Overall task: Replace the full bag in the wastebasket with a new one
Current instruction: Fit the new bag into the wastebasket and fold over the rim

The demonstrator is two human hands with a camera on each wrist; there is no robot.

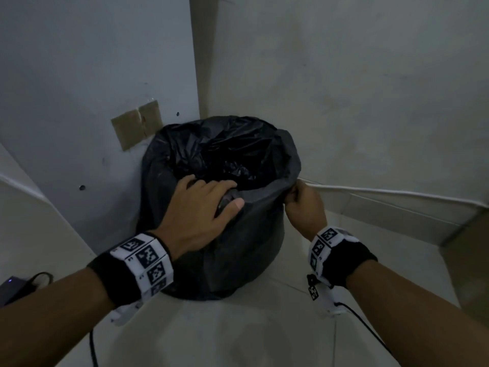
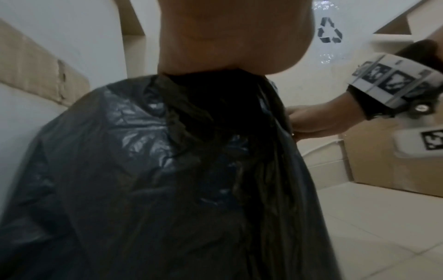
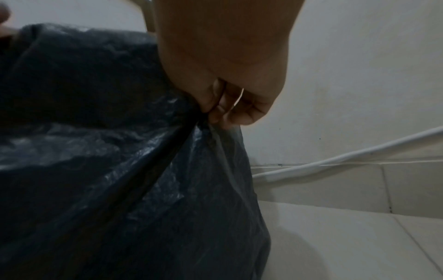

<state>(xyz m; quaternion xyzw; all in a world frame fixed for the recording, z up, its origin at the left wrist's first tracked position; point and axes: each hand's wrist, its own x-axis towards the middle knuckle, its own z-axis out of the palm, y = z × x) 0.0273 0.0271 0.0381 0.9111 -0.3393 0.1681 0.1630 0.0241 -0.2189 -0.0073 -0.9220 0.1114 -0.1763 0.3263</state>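
Black plastic, thin and slippery: the bin bag (image 1: 225,154) drapes over the wastebasket (image 1: 246,250) between both hands. Left hand (image 1: 201,205) grips the near rim; right hand (image 1: 304,202) pinches the overhang. Soft film likely tears, so gather edges.

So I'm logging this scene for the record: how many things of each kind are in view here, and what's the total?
Black bag: 1
Hands, left hand and right hand: 2
Brown tape patches on the wall: 2
Cardboard box: 1
Total: 6
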